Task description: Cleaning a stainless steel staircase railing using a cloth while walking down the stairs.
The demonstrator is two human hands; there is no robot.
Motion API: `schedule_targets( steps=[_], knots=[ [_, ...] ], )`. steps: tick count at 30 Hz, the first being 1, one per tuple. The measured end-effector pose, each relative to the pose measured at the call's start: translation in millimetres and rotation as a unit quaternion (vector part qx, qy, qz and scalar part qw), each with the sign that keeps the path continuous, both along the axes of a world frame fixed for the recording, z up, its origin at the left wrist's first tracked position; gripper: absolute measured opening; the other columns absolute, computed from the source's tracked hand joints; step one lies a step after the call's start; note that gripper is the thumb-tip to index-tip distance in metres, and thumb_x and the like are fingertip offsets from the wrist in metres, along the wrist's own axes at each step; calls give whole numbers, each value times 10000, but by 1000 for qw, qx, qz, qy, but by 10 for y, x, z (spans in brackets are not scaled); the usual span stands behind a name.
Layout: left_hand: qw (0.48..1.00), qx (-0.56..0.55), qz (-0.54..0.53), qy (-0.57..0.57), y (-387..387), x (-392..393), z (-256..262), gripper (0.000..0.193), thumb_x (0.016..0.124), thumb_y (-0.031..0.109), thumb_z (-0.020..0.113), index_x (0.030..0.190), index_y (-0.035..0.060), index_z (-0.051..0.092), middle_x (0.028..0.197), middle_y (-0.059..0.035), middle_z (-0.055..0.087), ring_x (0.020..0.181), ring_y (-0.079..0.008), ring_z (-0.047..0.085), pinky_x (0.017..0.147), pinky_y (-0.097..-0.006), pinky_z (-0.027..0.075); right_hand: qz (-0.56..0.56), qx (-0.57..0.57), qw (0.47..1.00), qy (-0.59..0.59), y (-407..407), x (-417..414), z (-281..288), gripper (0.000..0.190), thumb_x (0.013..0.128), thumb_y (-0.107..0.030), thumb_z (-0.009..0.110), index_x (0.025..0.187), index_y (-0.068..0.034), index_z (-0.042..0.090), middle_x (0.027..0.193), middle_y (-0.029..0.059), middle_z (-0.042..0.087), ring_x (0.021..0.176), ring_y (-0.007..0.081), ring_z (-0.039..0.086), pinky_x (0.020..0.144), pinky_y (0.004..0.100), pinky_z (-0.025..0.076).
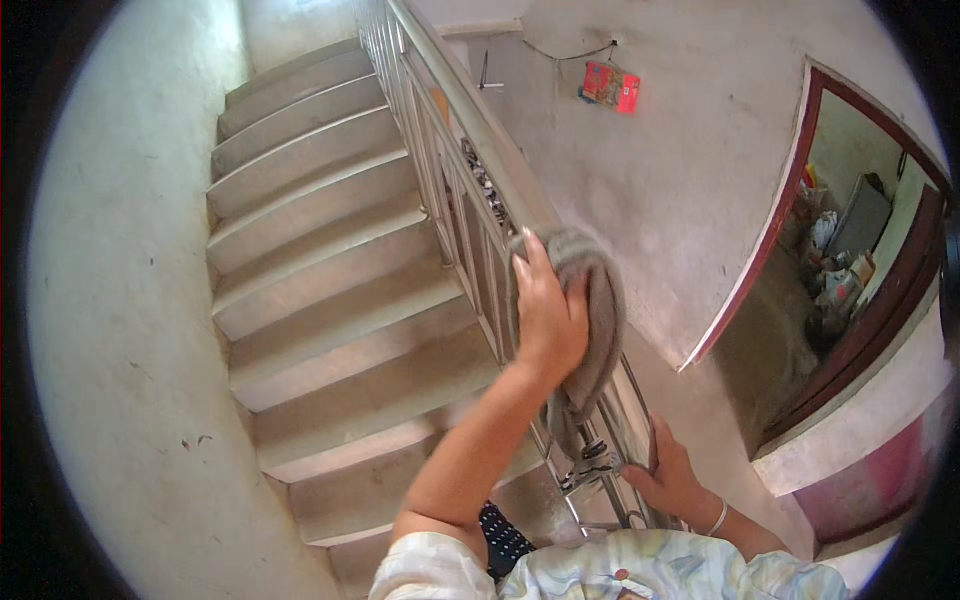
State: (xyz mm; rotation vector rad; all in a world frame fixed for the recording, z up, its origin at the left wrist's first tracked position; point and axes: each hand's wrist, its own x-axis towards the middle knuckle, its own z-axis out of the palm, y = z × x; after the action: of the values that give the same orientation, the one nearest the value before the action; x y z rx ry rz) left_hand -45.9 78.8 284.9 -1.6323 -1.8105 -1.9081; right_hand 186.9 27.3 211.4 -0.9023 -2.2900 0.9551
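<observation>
A grey-brown cloth (596,300) is draped over the round metal handrail (487,127) of a staircase railing. My left hand (551,307) lies on the cloth and presses it against the rail, fingers pointing up the slope; whether the fingers grip the cloth folds is partly hidden. Lower down, my right hand (667,472), with a bangle at its wrist, holds the handrail from the side. Below the cloth, the railing's metal bars and a curled ornament (592,450) show between my hands.
Concrete stairs (337,315) rise on the left beside a plain wall (120,300). On the right wall hangs a red printed item (611,86) on a cord. A doorway with a dark red frame (780,210) shows bags (836,289) and other things inside.
</observation>
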Motion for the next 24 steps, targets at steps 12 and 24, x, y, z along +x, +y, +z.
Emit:
schedule_targets(
  steps=[12,24],
  knots=[
    [971,-116,207,9,784,-892,1121,715,797,238,596,1345,-59,246,1329,-311,317,1230,-412,350,1018,-409,328,-12,-40,999,-32,-35,-45,-31,778,747,-287,676,1292,69,250,1060,286,522,953,411,553,819,414,442],
    [937,-79,80,331,22,-67,312,526,735,132,615,1222,2,464,1268,-269,407,1225,-443,301,982,-559,251,-8,-29,999,-40,15,20,-122,857,707,-321,702,1309,71,233,1149,301,480,976,427,544,841,423,445]
  ],
)
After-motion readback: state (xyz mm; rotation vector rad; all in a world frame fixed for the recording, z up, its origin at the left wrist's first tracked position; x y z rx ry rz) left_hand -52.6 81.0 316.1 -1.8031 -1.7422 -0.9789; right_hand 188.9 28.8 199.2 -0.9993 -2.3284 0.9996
